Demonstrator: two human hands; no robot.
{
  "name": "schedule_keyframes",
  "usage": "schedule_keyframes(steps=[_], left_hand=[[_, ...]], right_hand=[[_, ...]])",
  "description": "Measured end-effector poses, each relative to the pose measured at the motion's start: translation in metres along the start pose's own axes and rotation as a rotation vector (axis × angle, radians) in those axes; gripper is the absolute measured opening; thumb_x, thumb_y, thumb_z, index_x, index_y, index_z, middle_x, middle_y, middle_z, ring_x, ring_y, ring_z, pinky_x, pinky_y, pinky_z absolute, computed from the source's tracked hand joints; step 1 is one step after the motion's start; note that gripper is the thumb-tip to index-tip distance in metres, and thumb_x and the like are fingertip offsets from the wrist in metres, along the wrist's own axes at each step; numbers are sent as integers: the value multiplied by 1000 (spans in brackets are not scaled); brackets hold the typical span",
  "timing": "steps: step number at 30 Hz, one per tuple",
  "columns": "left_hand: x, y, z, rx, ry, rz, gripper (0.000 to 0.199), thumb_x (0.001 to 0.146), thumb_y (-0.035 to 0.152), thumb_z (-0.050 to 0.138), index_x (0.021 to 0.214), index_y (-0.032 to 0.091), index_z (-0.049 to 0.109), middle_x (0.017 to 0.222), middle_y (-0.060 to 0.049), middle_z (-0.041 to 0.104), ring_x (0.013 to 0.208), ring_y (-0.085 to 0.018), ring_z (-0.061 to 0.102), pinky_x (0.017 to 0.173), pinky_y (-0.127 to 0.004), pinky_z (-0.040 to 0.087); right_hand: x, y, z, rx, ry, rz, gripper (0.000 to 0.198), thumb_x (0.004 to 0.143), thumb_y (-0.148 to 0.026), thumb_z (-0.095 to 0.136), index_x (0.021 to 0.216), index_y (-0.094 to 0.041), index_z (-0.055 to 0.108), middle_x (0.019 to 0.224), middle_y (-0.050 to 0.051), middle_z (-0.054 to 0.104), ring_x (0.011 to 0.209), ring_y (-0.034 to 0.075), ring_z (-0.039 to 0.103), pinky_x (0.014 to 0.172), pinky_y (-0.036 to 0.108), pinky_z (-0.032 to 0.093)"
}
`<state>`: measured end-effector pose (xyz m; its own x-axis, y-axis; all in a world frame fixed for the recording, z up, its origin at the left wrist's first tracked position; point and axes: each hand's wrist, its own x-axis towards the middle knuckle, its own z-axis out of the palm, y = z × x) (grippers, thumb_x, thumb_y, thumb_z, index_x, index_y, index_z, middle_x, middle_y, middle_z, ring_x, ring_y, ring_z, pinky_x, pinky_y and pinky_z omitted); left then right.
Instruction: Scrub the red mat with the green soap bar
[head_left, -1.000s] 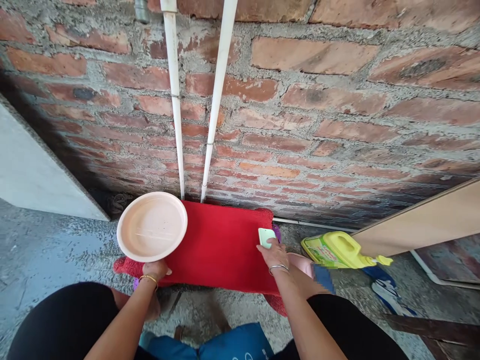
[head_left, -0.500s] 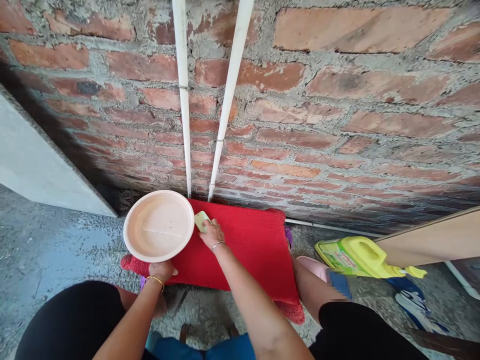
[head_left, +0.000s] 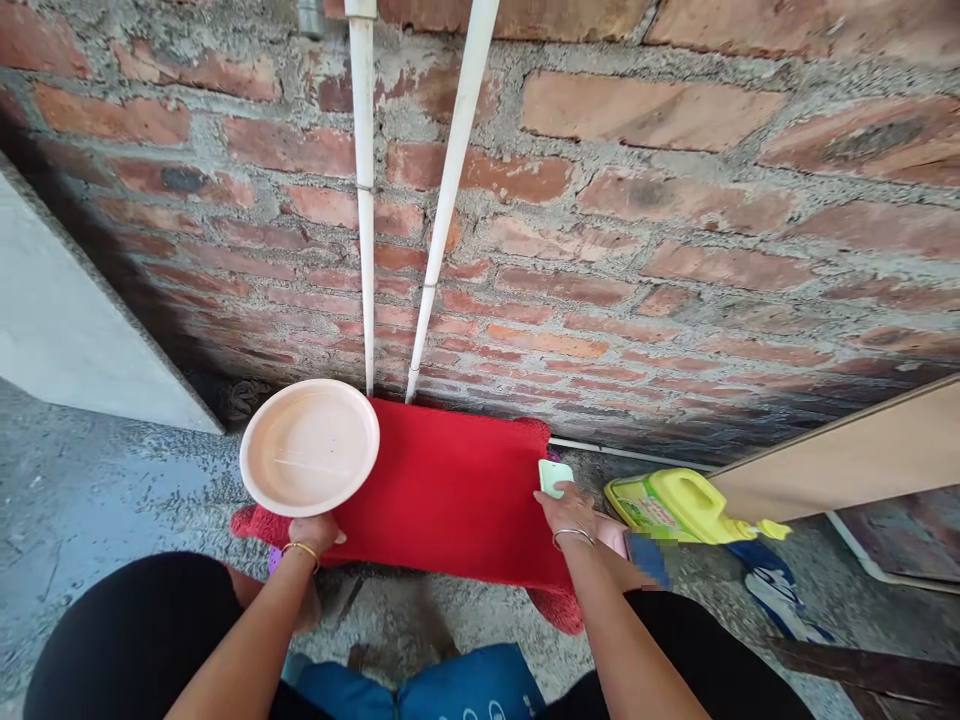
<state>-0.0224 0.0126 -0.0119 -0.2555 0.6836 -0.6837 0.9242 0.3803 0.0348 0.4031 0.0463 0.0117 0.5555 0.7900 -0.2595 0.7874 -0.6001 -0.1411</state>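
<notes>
A round pale pink basin [head_left: 309,445] is over the left end of a red cloth [head_left: 450,490], which is spread flat like a bench top. My left hand [head_left: 315,532] is closed at the basin's near rim, its thumb to the right and its other fingers partly hidden under the rim. At the right end of the cloth, my right hand [head_left: 566,508] grips a flat, pale green, rectangular piece [head_left: 553,477]. Its far edge points toward the wall.
Behind the cloth rises a brick wall [head_left: 562,215] with two white pipes [head_left: 365,240]. To the right lies a yellow jug [head_left: 679,505] beside a tan board [head_left: 840,450]. A pale panel [head_left: 82,300] leans at left. Slippers [head_left: 784,600] are on the concrete floor.
My right hand has carried the pale green piece from beside the basin across the cloth to its right end. My left hand and the basin keep their place. The view has shifted slightly.
</notes>
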Motion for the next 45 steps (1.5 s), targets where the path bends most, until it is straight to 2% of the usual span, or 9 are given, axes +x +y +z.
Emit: schedule_keyframes(steps=[3,9,12,15,25,29,37,40,45], left_hand=[[-5,3,-6,-1,-22,-12,58,63,33,72,118,23,59,132,-11,57,127,-29,47,102,-35,42],[-11,4,-10,-7,-21,-14,71,62,30,72,130,21,49,135,-15,54,127,-29,48,101,-36,43],[-10,3,-9,-20,-11,-5,74,62,30,72,131,22,47,135,-14,54,127,-29,47,101,-36,43],[-9,1,-7,-33,5,-8,73,60,31,73,130,23,49,133,-12,56,125,-29,50,99,-36,44],[-3,1,-5,-5,-46,-2,48,66,31,70,112,24,63,127,-10,62,125,-29,49,100,-36,43],[-3,1,-5,10,-48,7,46,66,33,71,110,23,64,123,-11,64,126,-29,49,99,-36,44],[-7,-1,-9,-22,-64,-15,51,67,34,70,116,24,61,129,-11,60,127,-30,48,102,-39,42],[-8,-1,-9,-20,-48,-19,56,66,34,71,120,23,58,131,-11,58,125,-30,49,101,-39,42],[-2,-1,-4,-28,-8,-3,63,61,36,74,120,22,58,130,-13,59,121,-32,53,98,-40,44]], right_hand=[[-39,-39,17,93,-24,-104,40,78,-43,58,112,-24,54,106,8,53,100,23,55,87,32,42],[-137,-152,68,126,-241,-617,34,73,-36,65,105,-28,59,108,3,53,97,18,55,84,27,41],[-150,-172,74,40,-296,-737,36,72,-35,66,107,-28,59,112,5,52,101,21,53,87,30,40],[-132,-151,68,33,-275,-642,35,73,-33,65,107,-27,60,111,4,52,100,20,53,87,29,40],[-50,10,27,-5,-20,45,34,79,-42,54,109,-26,56,94,6,55,86,23,59,75,33,46],[-74,-17,29,59,-11,-33,36,78,-43,56,107,-22,57,99,8,53,89,22,58,79,32,45],[-166,-127,81,51,-210,-593,29,76,-37,63,103,-28,59,106,4,52,98,20,54,83,28,41],[-157,-113,74,-16,-219,-537,31,76,-36,63,105,-28,59,109,5,51,100,20,53,84,29,40],[-113,-43,32,-92,-182,-138,34,79,-37,58,111,-24,57,107,7,51,94,21,58,81,29,42]])
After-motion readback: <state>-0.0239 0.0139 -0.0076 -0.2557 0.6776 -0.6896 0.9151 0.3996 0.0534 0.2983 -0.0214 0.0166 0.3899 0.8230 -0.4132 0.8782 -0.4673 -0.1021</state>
